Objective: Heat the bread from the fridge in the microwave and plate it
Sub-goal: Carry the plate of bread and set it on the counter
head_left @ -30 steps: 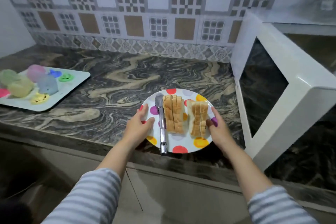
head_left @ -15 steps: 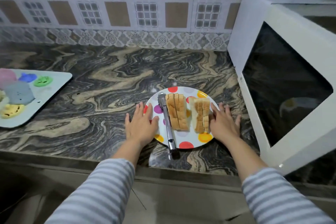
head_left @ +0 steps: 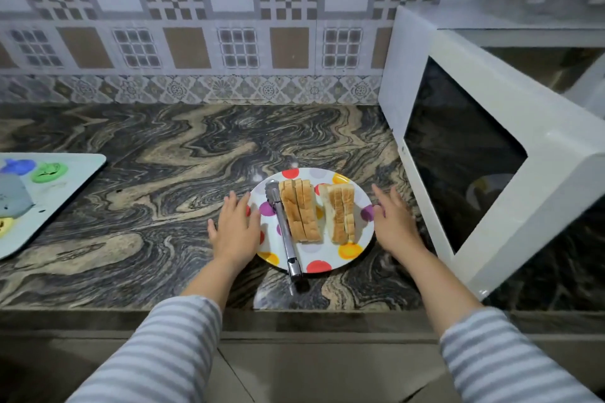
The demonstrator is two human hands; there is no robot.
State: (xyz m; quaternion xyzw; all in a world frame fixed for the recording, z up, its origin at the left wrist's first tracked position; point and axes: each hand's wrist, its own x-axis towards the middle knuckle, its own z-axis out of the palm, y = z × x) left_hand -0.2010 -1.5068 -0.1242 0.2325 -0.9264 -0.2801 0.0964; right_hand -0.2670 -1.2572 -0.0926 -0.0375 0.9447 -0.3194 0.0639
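Note:
A white plate with coloured dots (head_left: pixel 329 257) rests on the marble counter near its front edge. Two stacks of sliced bread (head_left: pixel 301 211) lie on it, with metal tongs (head_left: pixel 284 229) beside them, handle over the plate's near rim. My left hand (head_left: pixel 235 229) lies flat at the plate's left edge, fingers spread, overlapping the rim. My right hand (head_left: pixel 394 222) is flat just right of the plate, fingers apart, holding nothing. The white microwave (head_left: pixel 510 154) stands at the right with its door swung open toward me.
The open microwave door (head_left: pixel 465 154) juts out close to my right hand. A pale tray (head_left: pixel 62 193) with coloured smiley cups and lids sits at the left. A patterned tile wall (head_left: pixel 229 26) backs the counter (head_left: pixel 147 193).
Both hands have let go of the plate, which now rests on the counter; the fingers have opened and lie flat beside it. The view has shifted left and down.

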